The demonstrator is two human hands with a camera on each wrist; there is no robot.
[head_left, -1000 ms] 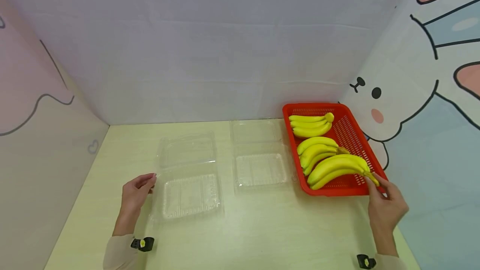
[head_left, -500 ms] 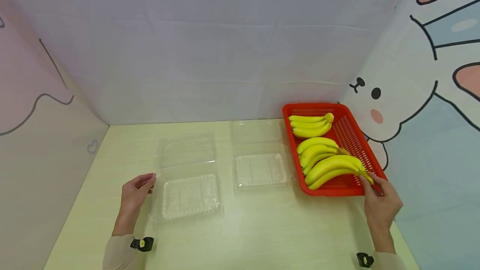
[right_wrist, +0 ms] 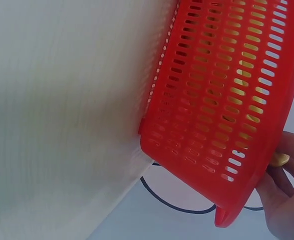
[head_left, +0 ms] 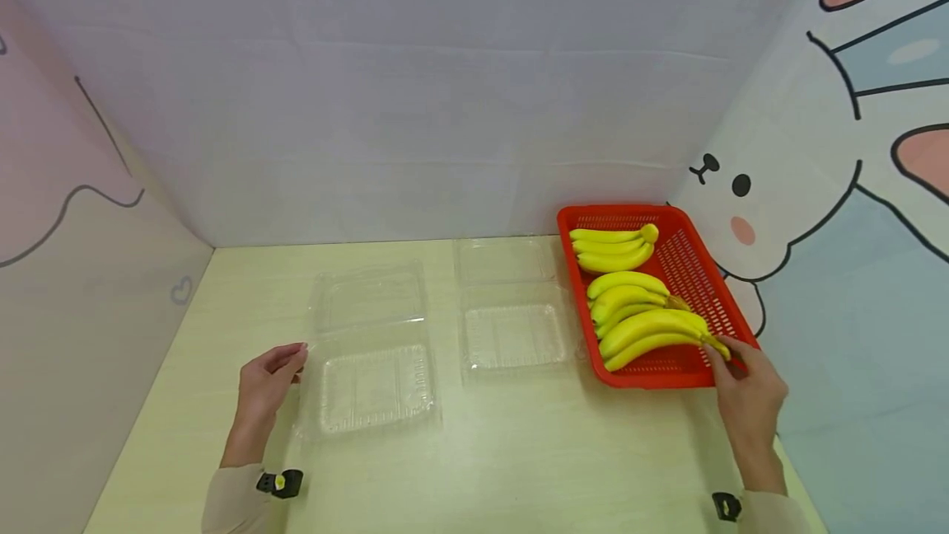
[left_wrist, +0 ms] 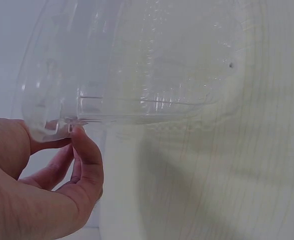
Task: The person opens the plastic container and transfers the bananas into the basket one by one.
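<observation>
My right hand pinches the stem of the nearest banana bunch, which lies at the front of the red basket. In the right wrist view the stem tip shows between thumb and fingers, just past the basket's rim. On the left, my left hand pinches the edge of an opened clear plastic clamshell box. The left wrist view shows the thumb and a fingertip meeting at the box's hinge-side rim.
Two more banana bunches lie behind in the basket: a middle one and a far one. A second opened clear box sits between the left box and the basket. A fabric wall closes off the table's back.
My right hand has shifted left and slightly up, and the front banana bunch has moved a little left with it. The left hand and both boxes have stayed in place.
</observation>
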